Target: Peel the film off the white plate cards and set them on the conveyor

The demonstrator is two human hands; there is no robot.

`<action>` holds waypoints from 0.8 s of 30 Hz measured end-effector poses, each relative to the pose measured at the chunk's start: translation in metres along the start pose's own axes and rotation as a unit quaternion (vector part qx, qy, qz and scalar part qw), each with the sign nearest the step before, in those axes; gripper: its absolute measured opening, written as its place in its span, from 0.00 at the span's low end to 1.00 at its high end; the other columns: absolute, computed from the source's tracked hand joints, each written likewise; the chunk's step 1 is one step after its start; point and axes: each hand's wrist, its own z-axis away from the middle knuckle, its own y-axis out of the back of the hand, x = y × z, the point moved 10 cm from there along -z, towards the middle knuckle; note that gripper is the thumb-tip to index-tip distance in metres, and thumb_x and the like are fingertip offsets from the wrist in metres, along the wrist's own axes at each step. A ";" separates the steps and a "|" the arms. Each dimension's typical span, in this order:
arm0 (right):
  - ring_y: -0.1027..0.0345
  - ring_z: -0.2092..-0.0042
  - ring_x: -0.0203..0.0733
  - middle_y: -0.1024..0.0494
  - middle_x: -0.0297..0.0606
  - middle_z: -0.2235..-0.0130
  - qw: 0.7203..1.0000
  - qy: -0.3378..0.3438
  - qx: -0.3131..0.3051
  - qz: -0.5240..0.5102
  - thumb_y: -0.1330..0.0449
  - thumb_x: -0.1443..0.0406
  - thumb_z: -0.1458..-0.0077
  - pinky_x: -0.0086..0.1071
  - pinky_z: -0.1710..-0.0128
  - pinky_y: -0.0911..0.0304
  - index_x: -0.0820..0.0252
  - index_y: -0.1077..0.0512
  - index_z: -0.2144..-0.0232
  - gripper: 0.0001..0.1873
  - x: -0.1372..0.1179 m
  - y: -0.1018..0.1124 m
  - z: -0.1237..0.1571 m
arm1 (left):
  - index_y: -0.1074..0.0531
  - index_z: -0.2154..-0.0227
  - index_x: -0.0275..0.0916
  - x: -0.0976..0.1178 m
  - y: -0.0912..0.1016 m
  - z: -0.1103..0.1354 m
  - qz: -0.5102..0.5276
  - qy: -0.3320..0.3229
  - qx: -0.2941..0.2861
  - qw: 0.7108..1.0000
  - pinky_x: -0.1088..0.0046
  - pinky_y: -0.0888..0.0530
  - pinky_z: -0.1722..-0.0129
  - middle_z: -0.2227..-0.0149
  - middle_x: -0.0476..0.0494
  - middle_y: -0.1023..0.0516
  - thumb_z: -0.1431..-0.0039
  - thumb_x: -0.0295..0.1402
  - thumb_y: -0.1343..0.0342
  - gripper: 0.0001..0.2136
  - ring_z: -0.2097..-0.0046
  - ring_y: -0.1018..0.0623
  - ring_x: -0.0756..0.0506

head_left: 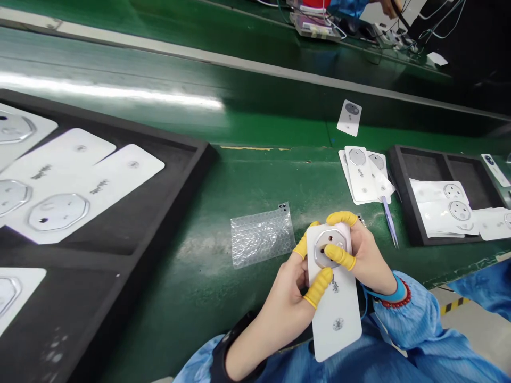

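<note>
Both my hands hold one white rectangular panel [337, 314] with an octagonal silver camera ring near its top end. My left hand [285, 300] grips its left edge, with a yellow-capped thumb lying on the face below the ring. My right hand [365, 255] curls over the top and right edge, its yellow-capped thumb pressing on the ring. Yellow finger cots cover several fingertips. Just left of my hands a small sheet of bubble wrap [261, 235] lies on the green belt.
A black foam tray [120, 223] at the left carries several white panels. Another black tray [435, 170] with panels sits at the right. A small stack of panels [361, 175] and a purple tool [390, 221] lie between. One panel [349, 117] lies farther back.
</note>
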 end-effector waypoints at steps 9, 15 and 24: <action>0.26 0.60 0.40 0.25 0.39 0.57 0.999 0.006 0.007 0.049 0.32 0.58 0.50 0.33 0.60 0.27 0.55 0.35 0.54 0.23 -0.003 0.003 0.002 | 0.32 0.46 0.40 -0.006 0.009 0.002 -0.108 -0.021 0.031 0.993 0.66 0.21 0.69 0.72 0.44 0.21 0.42 0.40 0.41 0.22 0.68 0.20 0.41; 0.27 0.63 0.38 0.26 0.38 0.58 0.995 0.044 0.048 0.072 0.33 0.62 0.49 0.32 0.62 0.27 0.54 0.35 0.54 0.21 -0.007 0.004 0.004 | 0.36 0.41 0.40 -0.004 0.010 0.003 -0.110 -0.029 0.027 0.993 0.69 0.23 0.72 0.72 0.45 0.21 0.43 0.40 0.39 0.28 0.72 0.23 0.44; 0.25 0.53 0.39 0.26 0.41 0.49 0.994 0.051 -0.084 -0.039 0.42 0.58 0.38 0.33 0.54 0.26 0.51 0.39 0.48 0.18 -0.007 -0.018 0.008 | 0.25 0.56 0.38 0.014 0.026 0.001 -0.104 -0.068 0.090 0.988 0.77 0.28 0.77 0.71 0.46 0.21 0.41 0.44 0.41 0.16 0.74 0.26 0.49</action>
